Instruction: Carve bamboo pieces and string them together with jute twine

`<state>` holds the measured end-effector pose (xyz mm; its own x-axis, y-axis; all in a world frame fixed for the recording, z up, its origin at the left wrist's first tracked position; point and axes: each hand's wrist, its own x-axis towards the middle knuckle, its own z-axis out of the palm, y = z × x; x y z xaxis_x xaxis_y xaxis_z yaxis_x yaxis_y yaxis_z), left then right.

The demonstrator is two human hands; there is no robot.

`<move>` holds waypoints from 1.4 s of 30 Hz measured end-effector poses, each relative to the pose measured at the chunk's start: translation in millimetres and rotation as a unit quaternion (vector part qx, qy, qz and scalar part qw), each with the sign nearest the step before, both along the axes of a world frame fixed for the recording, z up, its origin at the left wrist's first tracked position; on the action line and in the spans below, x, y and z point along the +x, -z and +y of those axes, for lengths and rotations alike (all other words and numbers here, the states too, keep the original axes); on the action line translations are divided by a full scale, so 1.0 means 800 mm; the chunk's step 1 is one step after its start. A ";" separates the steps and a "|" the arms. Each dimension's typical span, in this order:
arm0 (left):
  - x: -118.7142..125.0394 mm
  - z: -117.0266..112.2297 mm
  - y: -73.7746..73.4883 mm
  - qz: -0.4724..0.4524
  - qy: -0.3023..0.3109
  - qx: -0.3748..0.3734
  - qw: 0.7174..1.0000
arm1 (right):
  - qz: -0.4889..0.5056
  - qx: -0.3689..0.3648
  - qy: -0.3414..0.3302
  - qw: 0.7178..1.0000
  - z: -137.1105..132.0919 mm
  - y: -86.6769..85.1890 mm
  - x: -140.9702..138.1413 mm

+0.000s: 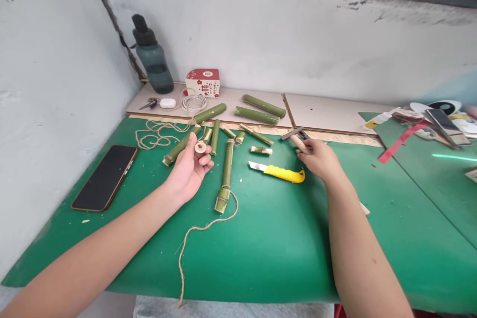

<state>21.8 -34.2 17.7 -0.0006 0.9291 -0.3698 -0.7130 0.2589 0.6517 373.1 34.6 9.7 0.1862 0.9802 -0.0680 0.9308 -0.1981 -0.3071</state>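
My left hand (190, 171) is closed round a short bamboo piece (200, 147), its pale cut end with a hole turned towards me. With my right hand (320, 159) I grip the wooden handle of a small hammer (292, 133), whose metal head points left. Just left of that hand lies a yellow utility knife (285, 174), blade out. Between my hands a jointed bamboo length (227, 164) rests on the green mat, with twine (194, 228) trailing from its lower end. Several more cut bamboo pieces (261, 150) lie beyond.
A phone (105, 177) lies at the left. Along the back stand a dark bottle (153, 62) and a red-and-white box (203, 83), near a tape roll (194, 103) and a white earphone case (167, 103). A red strip (404, 141) and assorted items lie at the right.
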 end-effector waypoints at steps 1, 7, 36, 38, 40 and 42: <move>0.000 0.000 -0.001 -0.007 0.000 -0.001 1.000 | -0.001 0.002 -0.002 1.000 0.001 0.002 0.002; -0.004 0.000 -0.005 -0.047 0.004 -0.005 0.999 | 0.000 0.030 -0.013 0.999 0.005 0.015 0.010; 0.005 -0.010 0.007 0.073 -0.003 0.054 0.996 | 0.054 0.146 0.032 0.987 -0.007 0.001 0.007; 0.005 -0.010 0.008 0.093 -0.012 0.066 0.993 | 0.036 0.154 0.026 0.987 -0.010 -0.007 -0.002; 0.005 -0.010 0.009 0.101 -0.021 0.070 0.992 | 0.022 0.181 0.005 0.983 -0.018 -0.017 -0.022; 0.005 -0.009 0.010 0.104 -0.028 0.069 0.992 | 0.029 0.207 -0.076 0.975 -0.035 -0.028 -0.054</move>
